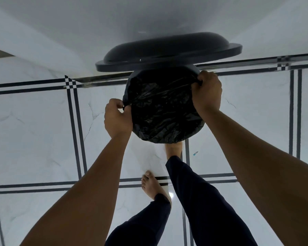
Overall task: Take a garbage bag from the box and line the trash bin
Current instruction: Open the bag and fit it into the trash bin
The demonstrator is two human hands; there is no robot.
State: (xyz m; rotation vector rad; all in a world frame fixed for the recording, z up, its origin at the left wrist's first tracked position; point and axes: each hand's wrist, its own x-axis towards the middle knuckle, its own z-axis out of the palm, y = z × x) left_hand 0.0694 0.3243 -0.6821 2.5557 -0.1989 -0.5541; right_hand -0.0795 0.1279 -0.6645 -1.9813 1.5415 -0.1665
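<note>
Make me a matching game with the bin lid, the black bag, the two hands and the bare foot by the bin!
Things:
1. bin lid
2. garbage bag
3. left hand
4. right hand
5. foot

States:
A. pinching the bag's edge on the far right side
B. raised open behind the bin
C. at the base of the bin, toes hidden under it
D. stretched over the bin's mouth
E. pinching the bag's edge on the near left side

Pairs: 1-B, 2-D, 3-E, 4-A, 5-C
</note>
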